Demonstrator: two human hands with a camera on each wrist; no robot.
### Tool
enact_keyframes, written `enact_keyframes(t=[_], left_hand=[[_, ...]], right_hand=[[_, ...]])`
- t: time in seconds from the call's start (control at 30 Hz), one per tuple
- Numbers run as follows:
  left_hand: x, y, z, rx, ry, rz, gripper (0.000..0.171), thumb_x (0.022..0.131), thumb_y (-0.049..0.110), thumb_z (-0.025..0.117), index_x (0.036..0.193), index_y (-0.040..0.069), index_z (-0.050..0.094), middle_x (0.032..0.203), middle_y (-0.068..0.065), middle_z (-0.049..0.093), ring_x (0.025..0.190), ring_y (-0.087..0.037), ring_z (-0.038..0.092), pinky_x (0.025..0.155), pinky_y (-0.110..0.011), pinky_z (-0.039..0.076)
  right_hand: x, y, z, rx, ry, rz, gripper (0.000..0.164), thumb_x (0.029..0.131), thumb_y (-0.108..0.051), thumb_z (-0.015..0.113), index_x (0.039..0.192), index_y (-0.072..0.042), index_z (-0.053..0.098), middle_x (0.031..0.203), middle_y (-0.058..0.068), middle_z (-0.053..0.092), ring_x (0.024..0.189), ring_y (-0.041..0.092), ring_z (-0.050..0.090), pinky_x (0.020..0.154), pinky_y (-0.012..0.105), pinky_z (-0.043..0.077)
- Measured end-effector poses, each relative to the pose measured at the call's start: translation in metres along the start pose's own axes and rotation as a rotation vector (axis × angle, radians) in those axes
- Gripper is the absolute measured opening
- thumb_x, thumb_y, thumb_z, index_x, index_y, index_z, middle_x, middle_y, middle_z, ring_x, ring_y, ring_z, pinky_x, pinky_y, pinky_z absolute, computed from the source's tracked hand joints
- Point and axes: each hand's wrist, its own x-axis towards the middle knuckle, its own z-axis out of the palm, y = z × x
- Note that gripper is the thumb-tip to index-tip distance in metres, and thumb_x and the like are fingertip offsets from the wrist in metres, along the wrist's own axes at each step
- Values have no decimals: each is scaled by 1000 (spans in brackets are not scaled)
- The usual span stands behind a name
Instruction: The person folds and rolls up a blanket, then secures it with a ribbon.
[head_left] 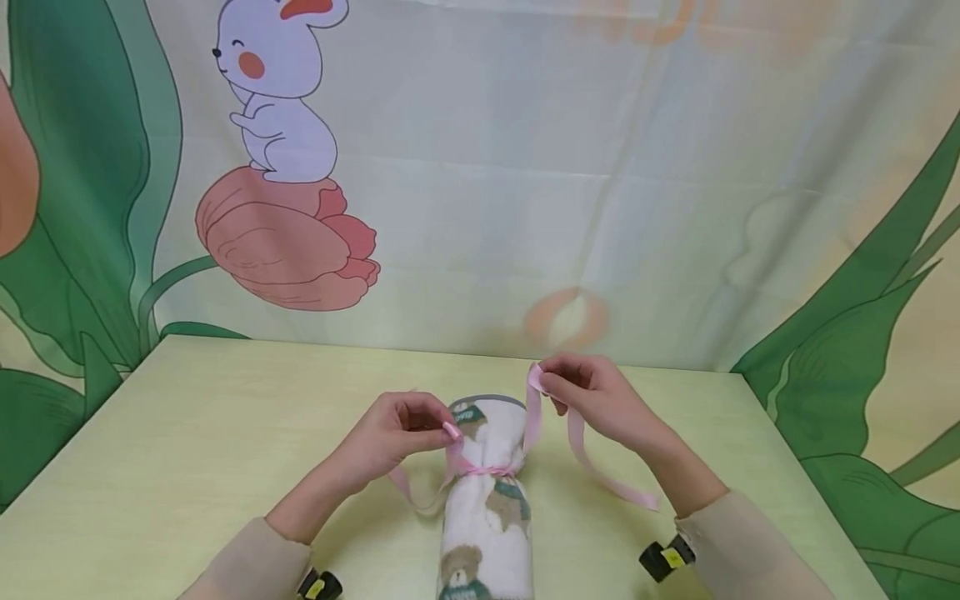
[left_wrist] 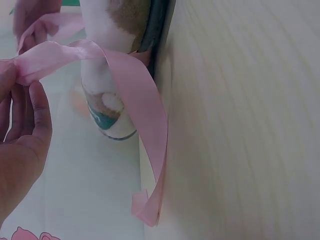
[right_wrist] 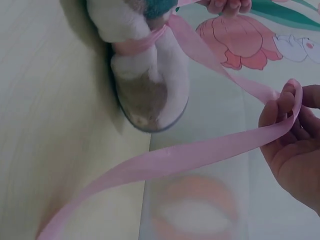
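Note:
A rolled white towel (head_left: 486, 517) with a bear print lies lengthwise on the table, its middle cinched by a pink ribbon (head_left: 487, 471). Left of the roll, my left hand (head_left: 393, 433) pinches one end section of the ribbon between thumb and fingers. On the other side my right hand (head_left: 600, 396) pinches the other section, raised a little higher. In the left wrist view a ribbon tail (left_wrist: 145, 115) hangs down to the tabletop. The right wrist view shows the other ribbon tail (right_wrist: 165, 160) looping from the fingers and trailing down.
The pale yellow table (head_left: 187, 467) runs back to a printed curtain (head_left: 480, 167) with a rabbit and flowers. Small black devices (head_left: 666, 558) are strapped at both sleeves.

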Motion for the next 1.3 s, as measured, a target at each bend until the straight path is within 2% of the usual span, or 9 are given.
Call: enact_keyframes(t=[0.1, 0.23, 0.37, 0.43, 0.57, 0.83, 0.93, 1.1, 1.3], left_hand=[[0, 1, 1, 0, -3, -1, 15, 92, 2, 76, 105, -3, 72, 100, -13, 71, 93, -22, 68, 87, -34, 57], [1, 2, 3, 7, -9, 2, 14, 91, 3, 77, 103, -3, 73, 101, -14, 70, 94, -23, 69, 87, -35, 57], [1, 1, 3, 15, -19, -3, 12, 92, 4, 77, 102, -2, 73, 102, -15, 70, 95, -24, 69, 86, -34, 57], [1, 1, 4, 17, -26, -2, 11, 92, 4, 76, 101, -2, 73, 101, -15, 70, 95, -24, 69, 86, -34, 57], [1, 0, 4, 20, -38, 3, 11, 92, 3, 76, 101, -1, 72, 100, -14, 71, 96, -24, 69, 87, -35, 57], [0, 0, 5, 25, -37, -27, 10, 92, 2, 75, 102, -1, 72, 100, -12, 72, 95, -23, 67, 86, -34, 57], [0, -1, 5, 26, -40, -21, 11, 92, 1, 75, 102, -1, 72, 100, -13, 72, 95, -23, 67, 86, -34, 57], [0, -1, 5, 18, -41, -23, 11, 92, 1, 75, 102, -1, 71, 100, -13, 72, 95, -24, 67, 86, -34, 57], [0, -2, 6, 21, -40, -24, 11, 92, 0, 75, 102, -1, 71, 100, -13, 71, 95, -24, 67, 86, -34, 57]], right_hand=[[11, -4, 7, -6, 8, -28, 17, 104, -13, 63, 115, -3, 71, 86, 11, 64, 77, 22, 58, 65, 29, 48], [23, -6, 17, -35, -46, -38, 23, 104, -12, 61, 121, 1, 70, 106, 10, 71, 93, 23, 66, 82, 33, 54], [30, -6, 29, -226, -147, -71, 27, 105, -15, 59, 127, -3, 69, 124, 5, 70, 118, 21, 64, 101, 44, 49], [31, -4, 33, -329, -178, -101, 28, 105, -15, 59, 128, -5, 70, 126, 5, 69, 122, 20, 61, 104, 46, 47], [28, 2, 35, -415, -178, -128, 24, 103, -13, 60, 124, -5, 70, 121, 6, 70, 116, 19, 62, 100, 48, 48], [12, 26, 21, -413, -198, -28, 12, 102, -6, 58, 107, -6, 69, 98, 2, 68, 91, 14, 61, 80, 34, 53], [6, 36, 16, -417, -252, 13, 11, 102, -4, 58, 106, -7, 68, 95, 2, 67, 87, 14, 60, 79, 32, 52], [-2, 49, 13, -404, -338, 54, 13, 96, -3, 66, 107, -8, 67, 98, 3, 67, 89, 17, 62, 83, 35, 53], [-6, 60, 15, -372, -325, 54, 4, 97, -8, 69, 102, -9, 69, 95, -3, 68, 89, 21, 65, 80, 31, 53]])
